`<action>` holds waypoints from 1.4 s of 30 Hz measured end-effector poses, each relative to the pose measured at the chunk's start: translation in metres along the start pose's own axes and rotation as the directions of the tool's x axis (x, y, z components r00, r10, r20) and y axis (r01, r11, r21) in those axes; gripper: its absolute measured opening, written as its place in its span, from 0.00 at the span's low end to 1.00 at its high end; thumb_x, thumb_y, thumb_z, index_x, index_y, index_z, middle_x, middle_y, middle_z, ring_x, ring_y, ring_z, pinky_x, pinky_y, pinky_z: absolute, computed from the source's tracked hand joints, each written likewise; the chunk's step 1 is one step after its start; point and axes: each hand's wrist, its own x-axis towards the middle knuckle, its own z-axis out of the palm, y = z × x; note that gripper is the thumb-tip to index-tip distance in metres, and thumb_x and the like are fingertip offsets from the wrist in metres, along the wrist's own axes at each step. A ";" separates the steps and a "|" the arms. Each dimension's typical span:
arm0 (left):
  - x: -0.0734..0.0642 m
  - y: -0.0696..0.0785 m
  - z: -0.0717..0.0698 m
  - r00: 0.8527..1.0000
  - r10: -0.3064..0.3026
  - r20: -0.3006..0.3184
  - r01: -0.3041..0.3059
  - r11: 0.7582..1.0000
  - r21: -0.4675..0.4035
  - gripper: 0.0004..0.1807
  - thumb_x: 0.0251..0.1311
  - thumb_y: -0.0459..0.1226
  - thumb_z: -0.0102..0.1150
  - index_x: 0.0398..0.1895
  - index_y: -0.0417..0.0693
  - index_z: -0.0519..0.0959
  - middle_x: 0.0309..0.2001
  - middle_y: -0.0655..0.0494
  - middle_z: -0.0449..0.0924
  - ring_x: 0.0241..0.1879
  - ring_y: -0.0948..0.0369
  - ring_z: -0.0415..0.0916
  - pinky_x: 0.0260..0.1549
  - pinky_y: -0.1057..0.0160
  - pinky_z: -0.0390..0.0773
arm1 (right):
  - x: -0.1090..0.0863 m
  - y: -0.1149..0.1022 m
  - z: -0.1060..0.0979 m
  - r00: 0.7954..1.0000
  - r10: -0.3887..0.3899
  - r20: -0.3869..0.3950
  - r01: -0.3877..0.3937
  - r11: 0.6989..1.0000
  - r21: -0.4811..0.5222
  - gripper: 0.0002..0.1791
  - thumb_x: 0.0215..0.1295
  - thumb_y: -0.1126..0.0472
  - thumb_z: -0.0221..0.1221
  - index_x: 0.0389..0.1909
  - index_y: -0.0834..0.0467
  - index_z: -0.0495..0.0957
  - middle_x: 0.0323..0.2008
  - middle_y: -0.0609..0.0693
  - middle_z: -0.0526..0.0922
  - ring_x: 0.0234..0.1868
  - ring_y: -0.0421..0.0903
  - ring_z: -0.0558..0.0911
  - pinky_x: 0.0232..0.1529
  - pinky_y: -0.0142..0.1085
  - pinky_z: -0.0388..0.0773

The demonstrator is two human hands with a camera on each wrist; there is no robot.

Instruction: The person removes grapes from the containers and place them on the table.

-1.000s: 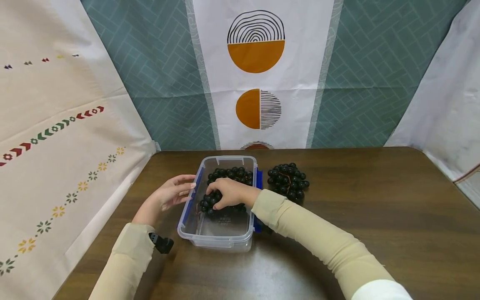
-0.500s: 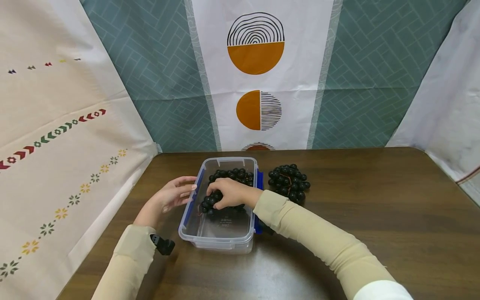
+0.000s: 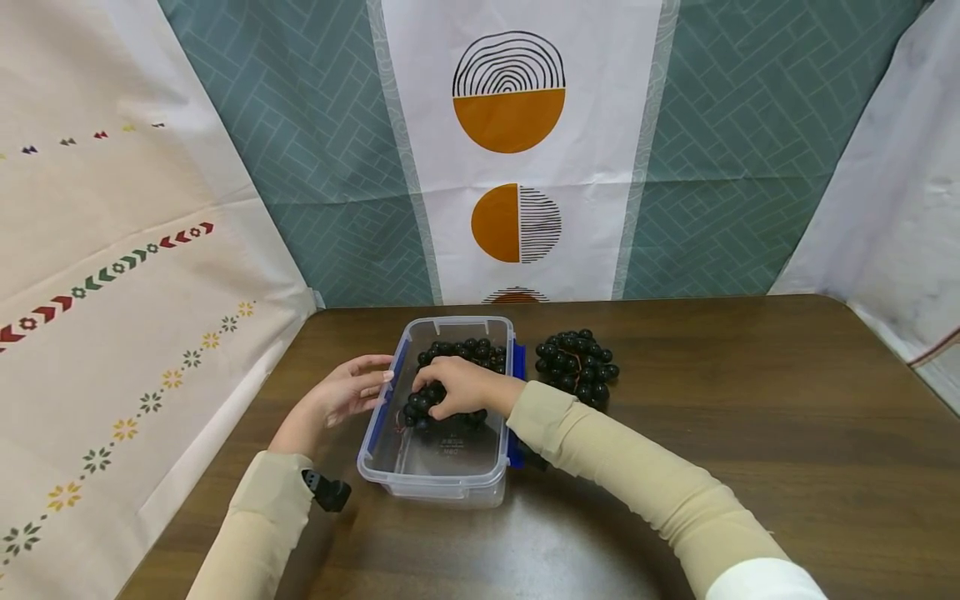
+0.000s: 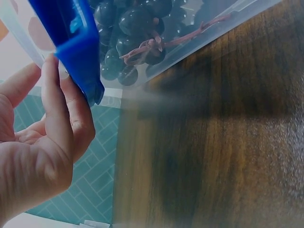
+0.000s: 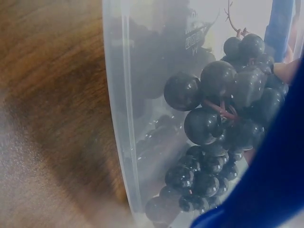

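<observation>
A clear plastic container with blue side latches stands on the table, holding bunches of black grapes. My right hand reaches down inside it, thumb and fingers curled on a bunch of black grapes. The right wrist view shows this bunch through the clear wall, its reddish stem among the berries. More black grapes lie behind the hand at the far end. My left hand touches the container's left side with extended fingers, fingertips right at the blue latch. My right hand hides part of the grapes.
Another bunch of black grapes with a brownish stem lies on the wooden table, just right of the container. The right-side blue latch hangs outward between them. A patterned cloth hangs behind the table.
The head view has shifted slightly. Both hands keep nearly the same place on the container and the grapes; nothing was let go.
</observation>
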 end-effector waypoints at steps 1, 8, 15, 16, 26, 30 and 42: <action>0.000 0.000 0.000 1.000 0.001 0.000 -0.001 1.000 0.003 0.32 0.68 0.37 0.53 0.70 0.39 0.54 0.48 0.57 0.76 0.44 0.65 0.77 0.40 0.69 0.80 | 0.000 0.000 0.000 1.000 0.001 0.000 -0.001 1.000 0.001 0.20 0.59 0.62 0.63 0.54 0.55 0.77 0.52 0.51 0.77 0.53 0.47 0.74 0.56 0.39 0.73; 0.000 0.000 0.000 1.000 0.006 -0.002 -0.006 1.000 0.020 0.32 0.68 0.37 0.52 0.71 0.39 0.53 0.47 0.59 0.76 0.44 0.65 0.78 0.40 0.69 0.80 | -0.002 -0.001 -0.003 1.000 -0.004 -0.011 0.004 1.000 0.007 0.21 0.59 0.62 0.64 0.55 0.57 0.76 0.52 0.52 0.77 0.53 0.47 0.75 0.56 0.39 0.74; 0.001 -0.001 0.000 1.000 0.009 -0.007 -0.009 1.000 0.011 0.32 0.67 0.37 0.53 0.70 0.39 0.54 0.45 0.60 0.77 0.43 0.66 0.78 0.38 0.70 0.81 | -0.005 -0.005 -0.009 0.999 -0.003 -0.038 0.003 1.000 0.004 0.23 0.58 0.62 0.65 0.55 0.60 0.76 0.53 0.53 0.78 0.54 0.47 0.76 0.57 0.38 0.73; 0.001 -0.002 0.000 1.000 0.009 -0.009 -0.009 1.000 0.009 0.32 0.67 0.37 0.53 0.70 0.39 0.54 0.45 0.60 0.77 0.42 0.66 0.79 0.38 0.70 0.81 | -0.005 -0.005 -0.009 0.999 -0.003 -0.040 0.003 1.000 0.002 0.23 0.58 0.61 0.65 0.55 0.60 0.76 0.53 0.53 0.78 0.54 0.47 0.75 0.57 0.37 0.73; 0.002 -0.002 -0.001 1.000 0.005 -0.004 -0.005 1.000 -0.013 0.32 0.67 0.36 0.53 0.70 0.39 0.54 0.47 0.57 0.77 0.44 0.64 0.79 0.39 0.69 0.81 | -0.012 -0.009 -0.013 0.998 -0.003 -0.059 0.005 0.999 0.032 0.23 0.59 0.61 0.64 0.56 0.59 0.76 0.54 0.53 0.76 0.55 0.48 0.75 0.58 0.41 0.73; 0.001 -0.002 -0.002 1.000 0.007 0.003 -0.007 1.000 -0.011 0.32 0.67 0.36 0.53 0.70 0.38 0.53 0.49 0.55 0.76 0.44 0.64 0.79 0.40 0.69 0.81 | -0.016 -0.010 -0.015 0.997 0.003 -0.072 0.000 0.999 0.045 0.23 0.59 0.61 0.64 0.56 0.58 0.76 0.54 0.53 0.76 0.55 0.48 0.74 0.58 0.41 0.73; 0.002 -0.002 -0.001 1.000 0.004 -0.008 -0.004 1.000 -0.030 0.31 0.67 0.36 0.53 0.70 0.39 0.54 0.48 0.55 0.76 0.42 0.64 0.79 0.38 0.69 0.81 | -0.022 -0.001 -0.025 0.990 0.005 -0.143 0.005 0.997 0.071 0.23 0.58 0.60 0.65 0.56 0.59 0.77 0.54 0.54 0.77 0.55 0.49 0.75 0.57 0.42 0.74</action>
